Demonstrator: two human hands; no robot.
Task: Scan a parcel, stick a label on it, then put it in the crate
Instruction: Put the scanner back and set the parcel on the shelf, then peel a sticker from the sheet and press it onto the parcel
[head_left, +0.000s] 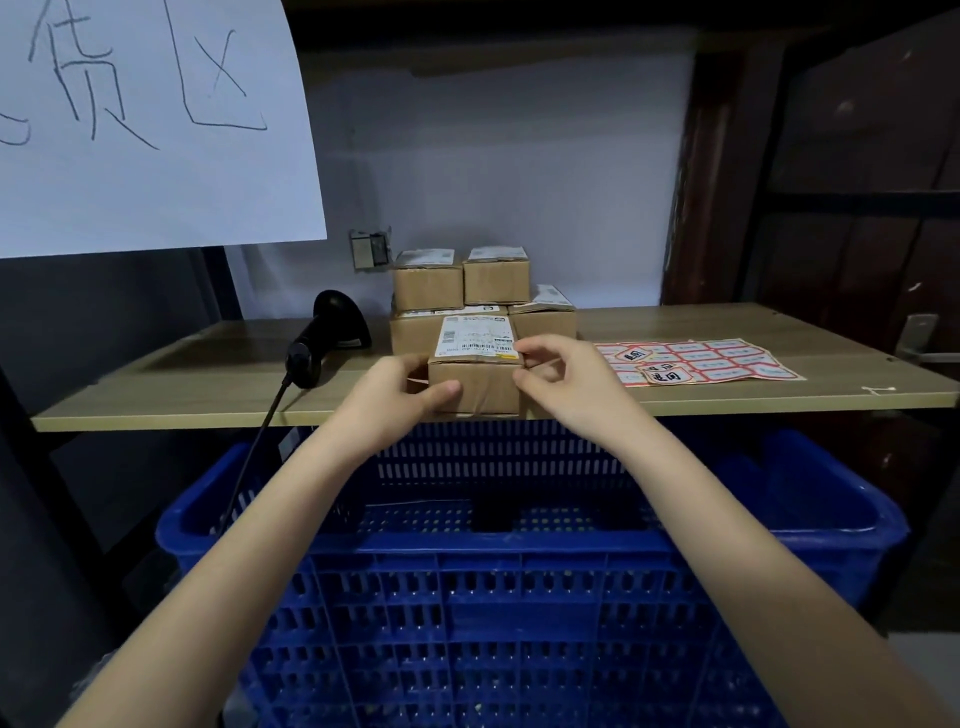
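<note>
Head view shows the parcel (474, 384), a small brown carton with a white shipping slip on top, sitting at the front edge of the wooden shelf (727, 400), roughly mid-length. Both hands grip it: the left hand (402, 395) wraps its left side with the thumb pressed flat on the front face, and the right hand (563, 376) pinches the upper right corner between thumb and forefinger, the other fingers curled.

With the carton so near the edge, directly above the blue crate (519, 587), a loose grip could let it tip off and drop in before scanning or labelling. I judge the right hand's corner pinch the weaker hold.

Just behind stands a stack of similar cartons (462, 283); pulling the parcel carelessly could knock them, since the nearest looks to touch its back.

The black scanner (324, 338) rests in its stand toward the shelf's left end, its cable (249, 462) hanging over the front edge into the crate, and could snag a forearm. The sticker sheets (701, 361) lie flat to the right, near the right hand; a sleeve-less wrist brushing them could slide them off.
</note>
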